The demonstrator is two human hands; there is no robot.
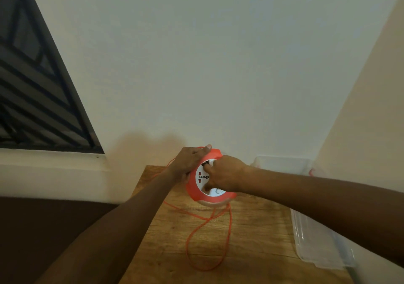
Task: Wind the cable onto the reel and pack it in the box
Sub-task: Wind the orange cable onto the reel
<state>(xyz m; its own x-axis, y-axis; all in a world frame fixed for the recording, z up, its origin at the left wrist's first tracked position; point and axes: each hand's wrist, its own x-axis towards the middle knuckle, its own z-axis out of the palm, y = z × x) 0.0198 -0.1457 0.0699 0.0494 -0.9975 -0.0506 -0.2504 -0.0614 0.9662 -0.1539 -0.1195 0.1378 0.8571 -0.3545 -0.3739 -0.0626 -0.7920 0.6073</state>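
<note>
Over the wooden table [251, 240], my left hand [188, 163] grips the reel [209, 197] rim, right hand [225, 174] fingers curled on its crank, loose cable [190, 240] trailing toward me, box [284, 163] just right.

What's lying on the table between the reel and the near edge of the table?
In the head view, loose loops of orange cable lie on the wooden table below the reel.

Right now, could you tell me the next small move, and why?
Probably keep turning the round orange cable reel's white centre with the right hand while the left hand steadies its rim: a long loop of thin orange cable lies unwound on the wooden table.
</note>
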